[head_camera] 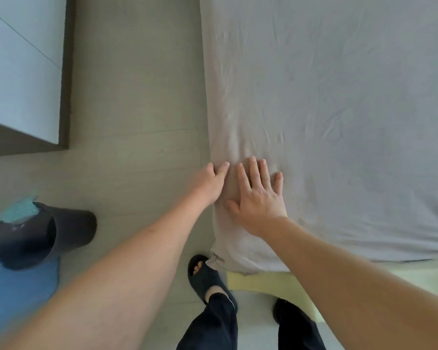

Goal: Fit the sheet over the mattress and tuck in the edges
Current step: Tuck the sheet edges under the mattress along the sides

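Sheet: grey sheet (pixel 339 109) lies spread over the mattress top, creased in long wrinkles, and hangs down the left side toward the floor.
Mattress: pale yellow mattress (pixel 261 279) shows bare just below the sheet's near edge, at the corner by the person's feet.
Sheet corner: the near-left corner bunches into a small loose fold just beside the left slipper.
Right hand: right hand (pixel 259 195) lies flat on the sheet close to the left edge, fingers straight and slightly spread, palm pressing the fabric, gripping nothing.
Left hand: left hand (pixel 209 181) rests against the draped side of the sheet at the mattress edge, just beside the right hand; fingers look fairly straight and touch the cloth, though whether they pinch any fabric cannot be told.
Feet: dark slipper (pixel 205 276) on the left foot stands on the floor (pixel 137 97), touching the hanging sheet corner.
Nearby: dark bin (pixel 46 236) lies tipped on a blue mat (pixel 18 286), well apart from the bed.
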`<state>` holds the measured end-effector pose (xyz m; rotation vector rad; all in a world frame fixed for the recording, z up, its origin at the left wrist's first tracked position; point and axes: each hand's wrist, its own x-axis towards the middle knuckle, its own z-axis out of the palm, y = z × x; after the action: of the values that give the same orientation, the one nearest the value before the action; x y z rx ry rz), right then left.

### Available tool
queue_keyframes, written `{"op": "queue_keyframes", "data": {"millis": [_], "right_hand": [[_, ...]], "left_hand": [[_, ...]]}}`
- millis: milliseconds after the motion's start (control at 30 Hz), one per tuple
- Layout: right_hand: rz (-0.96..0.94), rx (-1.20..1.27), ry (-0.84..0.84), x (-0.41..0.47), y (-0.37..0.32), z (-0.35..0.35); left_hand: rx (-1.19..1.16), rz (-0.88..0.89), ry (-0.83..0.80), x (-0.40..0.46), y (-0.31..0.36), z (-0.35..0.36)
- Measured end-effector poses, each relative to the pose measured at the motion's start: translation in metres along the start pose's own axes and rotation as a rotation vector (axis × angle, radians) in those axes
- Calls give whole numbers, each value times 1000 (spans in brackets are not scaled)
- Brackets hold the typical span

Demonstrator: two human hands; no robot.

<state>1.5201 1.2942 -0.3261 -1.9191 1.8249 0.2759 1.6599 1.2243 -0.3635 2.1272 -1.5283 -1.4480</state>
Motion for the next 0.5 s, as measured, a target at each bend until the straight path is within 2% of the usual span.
{"op": "queue_keyframes", "data": {"millis": [67, 300, 400, 467, 500], "right_hand": [[2, -14, -58, -6, -3, 4], [-28, -52, -111, -21, -16, 3], [-120, -1, -87, -45, -20, 7], [-124, 69, -9, -60, -19, 7], [-98, 98, 23, -68, -18, 7]], "left_hand": [[99, 35, -32, -13, -9, 0], [388, 178, 41, -23, -10, -16], [450, 114, 129, -28, -18, -25], [346, -19, 179, -37, -36, -30], [295, -43, 155, -47, -44, -29]]}}
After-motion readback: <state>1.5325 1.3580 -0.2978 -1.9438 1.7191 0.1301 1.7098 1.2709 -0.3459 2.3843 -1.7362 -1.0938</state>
